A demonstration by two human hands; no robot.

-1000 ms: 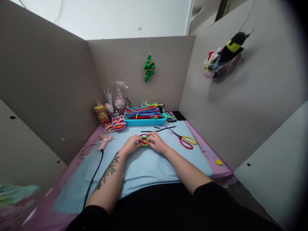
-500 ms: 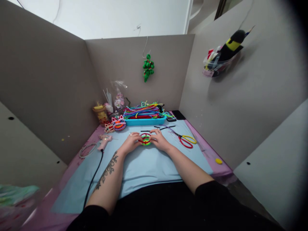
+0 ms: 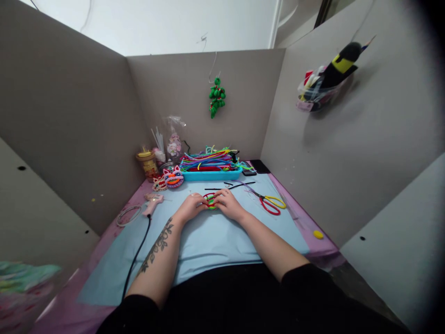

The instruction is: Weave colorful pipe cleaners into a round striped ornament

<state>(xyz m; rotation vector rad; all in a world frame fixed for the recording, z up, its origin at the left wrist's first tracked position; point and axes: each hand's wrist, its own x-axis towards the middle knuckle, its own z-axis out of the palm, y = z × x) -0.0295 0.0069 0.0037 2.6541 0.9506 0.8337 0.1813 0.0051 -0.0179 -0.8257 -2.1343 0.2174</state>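
Note:
A small round piece of red and green pipe cleaners (image 3: 210, 201) lies between my hands on the light blue cloth. My left hand (image 3: 191, 207) pinches its left side with closed fingers. On its right side, my right hand (image 3: 228, 203) grips it, the fingers bent over its edge and covering part of it. Black pipe cleaner pieces (image 3: 242, 184) lie just beyond my hands. Scissors with red and yellow handles (image 3: 270, 204) rest to the right of my right hand.
A blue tray (image 3: 212, 176) of colourful pipe cleaners stands at the back. At left are a pink glue gun (image 3: 153, 203) with a black cord, two animal-face pieces (image 3: 173, 177) and a cup (image 3: 148, 166). A yellow disc (image 3: 318, 234) lies far right.
My fingers have drawn closer together over the round piece, and my right hand now covers more of it. The whole view has shifted slightly.

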